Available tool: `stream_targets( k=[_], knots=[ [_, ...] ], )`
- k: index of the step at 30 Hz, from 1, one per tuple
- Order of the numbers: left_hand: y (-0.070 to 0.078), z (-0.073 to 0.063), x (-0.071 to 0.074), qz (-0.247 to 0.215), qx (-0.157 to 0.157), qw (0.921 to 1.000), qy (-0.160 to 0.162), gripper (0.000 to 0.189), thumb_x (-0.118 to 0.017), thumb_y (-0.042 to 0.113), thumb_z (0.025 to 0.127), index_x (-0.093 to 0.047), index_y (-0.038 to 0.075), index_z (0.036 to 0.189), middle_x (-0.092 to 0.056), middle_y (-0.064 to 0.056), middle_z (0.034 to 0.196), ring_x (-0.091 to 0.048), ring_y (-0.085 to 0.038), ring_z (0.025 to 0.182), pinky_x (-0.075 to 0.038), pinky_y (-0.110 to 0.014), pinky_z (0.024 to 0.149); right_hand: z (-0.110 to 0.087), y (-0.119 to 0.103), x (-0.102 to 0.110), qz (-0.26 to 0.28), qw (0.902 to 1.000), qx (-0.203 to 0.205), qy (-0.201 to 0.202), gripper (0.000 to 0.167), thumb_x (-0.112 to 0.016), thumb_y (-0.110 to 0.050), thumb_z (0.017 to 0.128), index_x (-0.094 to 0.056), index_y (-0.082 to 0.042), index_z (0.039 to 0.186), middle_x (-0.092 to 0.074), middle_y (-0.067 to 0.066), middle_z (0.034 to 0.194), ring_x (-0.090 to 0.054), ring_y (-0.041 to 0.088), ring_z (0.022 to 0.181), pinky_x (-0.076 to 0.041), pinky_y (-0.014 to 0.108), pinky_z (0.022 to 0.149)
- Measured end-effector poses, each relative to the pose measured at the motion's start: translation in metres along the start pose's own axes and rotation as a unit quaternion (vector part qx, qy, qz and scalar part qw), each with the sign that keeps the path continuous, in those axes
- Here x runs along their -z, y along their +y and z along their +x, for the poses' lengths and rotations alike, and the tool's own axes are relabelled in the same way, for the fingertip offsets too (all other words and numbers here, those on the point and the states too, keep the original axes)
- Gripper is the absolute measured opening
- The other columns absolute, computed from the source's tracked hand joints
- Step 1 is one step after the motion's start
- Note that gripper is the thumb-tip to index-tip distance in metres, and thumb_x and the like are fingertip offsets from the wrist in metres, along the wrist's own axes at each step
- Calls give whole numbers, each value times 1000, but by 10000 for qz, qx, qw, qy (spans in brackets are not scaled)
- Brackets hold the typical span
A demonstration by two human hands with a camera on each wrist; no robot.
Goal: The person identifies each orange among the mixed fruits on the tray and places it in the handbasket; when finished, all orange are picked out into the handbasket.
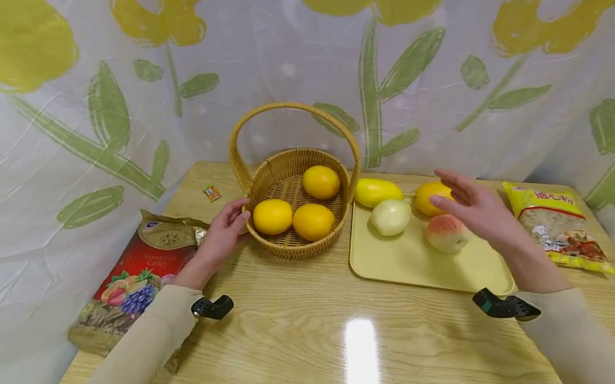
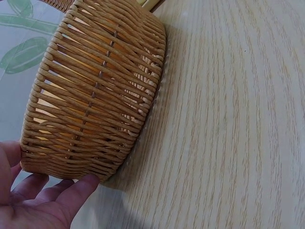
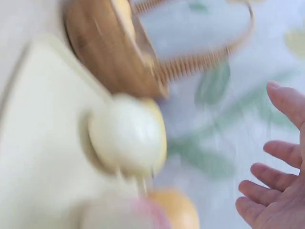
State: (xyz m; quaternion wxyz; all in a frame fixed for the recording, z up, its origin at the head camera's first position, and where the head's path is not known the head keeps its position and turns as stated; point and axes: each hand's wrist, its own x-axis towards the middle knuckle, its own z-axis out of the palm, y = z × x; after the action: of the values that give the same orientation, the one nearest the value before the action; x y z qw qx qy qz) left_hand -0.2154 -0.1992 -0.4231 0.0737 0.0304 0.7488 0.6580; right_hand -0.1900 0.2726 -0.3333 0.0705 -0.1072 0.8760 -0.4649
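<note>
A wicker basket [image 1: 297,251] with a tall arched handle holds three yellow-orange fruits [image 1: 314,222]. My left hand [image 1: 226,236] grips its left side, the thumb at the rim and the fingertips [image 2: 88,183] against the woven outer wall. Over the right part of a pale yellow tray [image 1: 398,263], my right hand [image 1: 477,210] hovers with spread fingers and nothing in it. Below and left of that hand lie a pink-and-cream peach [image 1: 446,234] and an orange fruit [image 1: 430,198], partly covered by the thumb. A whitish-green round fruit [image 1: 391,217] and a long yellow fruit [image 1: 376,192] sit at the tray's left.
A red and gold candy bag [image 1: 141,269] lies left, under my left forearm. To the right of the tray is a yellow-edged clear food bag [image 1: 558,222]. One small wrapped sweet [image 1: 212,193] lies behind the candy bag. A flowered curtain [image 1: 277,69] hangs behind the table.
</note>
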Motion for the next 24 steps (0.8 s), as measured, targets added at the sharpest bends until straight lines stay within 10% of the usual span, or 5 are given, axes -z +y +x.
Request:
stream_targets(
  k=[9, 24],
  knots=[
    [0, 0, 0, -4, 40, 10000, -1, 48, -41, 20, 107, -30, 4, 151, -25, -14, 159, -28, -30, 143, -38, -54, 107, 40, 53, 49, -372, 9954, -735, -484, 84, -54, -41, 100, -1, -11, 158, -3, 26, 160, -7, 50, 144, -17, 67, 111],
    [-1, 1, 1, 48, 15, 10000, -34, 47, -40, 19, 107, -31, 4, 151, -25, -14, 159, -26, -29, 144, -39, -54, 106, 62, 64, 48, -1282, 9796, -1016, -1165, 92, -53, -55, 97, -14, 6, 154, -19, 30, 156, -18, 49, 141, -18, 63, 112]
  ],
)
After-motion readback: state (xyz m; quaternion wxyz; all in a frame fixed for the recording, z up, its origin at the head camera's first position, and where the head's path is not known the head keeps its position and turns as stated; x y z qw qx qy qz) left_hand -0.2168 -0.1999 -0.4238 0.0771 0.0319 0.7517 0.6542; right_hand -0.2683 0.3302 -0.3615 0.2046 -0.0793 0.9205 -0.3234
